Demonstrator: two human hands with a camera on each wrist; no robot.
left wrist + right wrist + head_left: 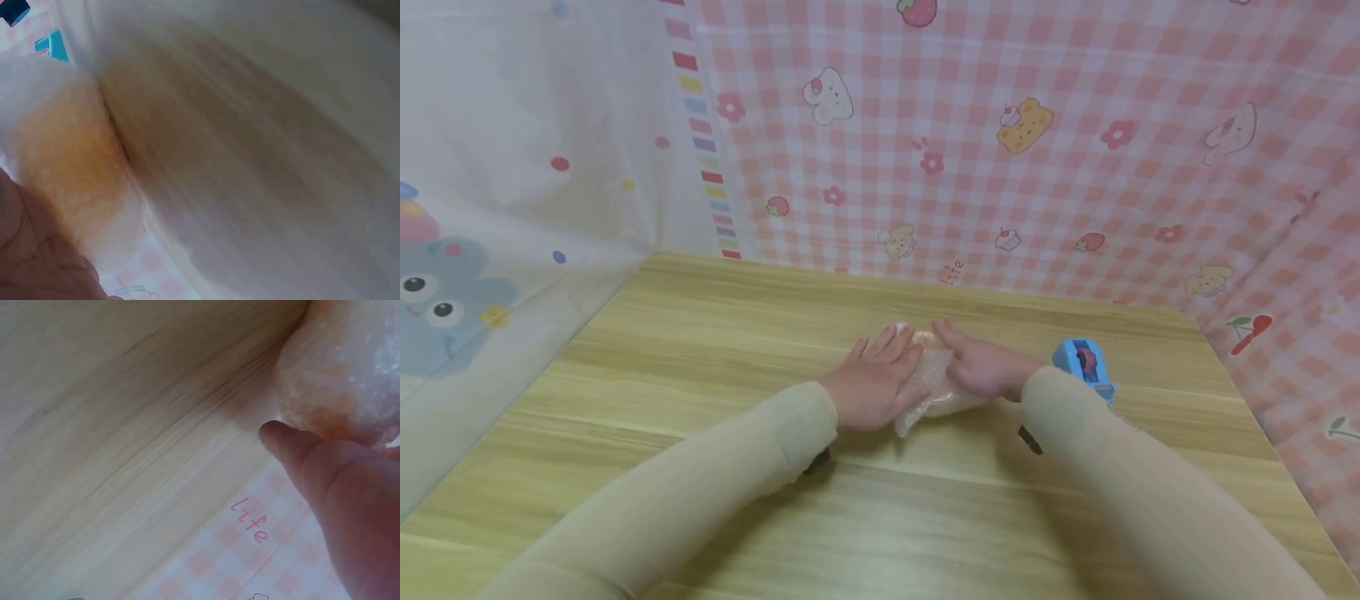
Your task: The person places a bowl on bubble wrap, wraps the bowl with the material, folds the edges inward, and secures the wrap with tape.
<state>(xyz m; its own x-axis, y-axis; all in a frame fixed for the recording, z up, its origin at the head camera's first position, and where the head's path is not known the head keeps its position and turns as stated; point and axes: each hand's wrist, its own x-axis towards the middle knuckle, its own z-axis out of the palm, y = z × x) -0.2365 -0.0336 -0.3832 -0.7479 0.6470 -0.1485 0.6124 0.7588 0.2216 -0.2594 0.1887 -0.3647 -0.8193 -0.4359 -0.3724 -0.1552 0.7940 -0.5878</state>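
Observation:
A bundle of clear bubble wrap (pixel 934 371) rests on the wooden table between the two hands. Something orange shows through the wrap (pixel 78 150) in the left wrist view, its kind hidden by the plastic. My left hand (pixel 876 379) lies over the bundle's left side, fingers straight and pointing away. From the right, my right hand (pixel 988 365) grips the bundle, one digit stretched along its far side and the rest bent against it. In the right wrist view, a digit of the right hand (pixel 331 469) reaches along the crinkled wrap (pixel 344 369).
A blue tape dispenser (pixel 1084 367) stands on the table (pixel 880 525) just beyond the right forearm. Pink checked cloth (pixel 970 192) hangs behind the table and along its right side. A pale printed sheet (pixel 527 167) hangs at the left.

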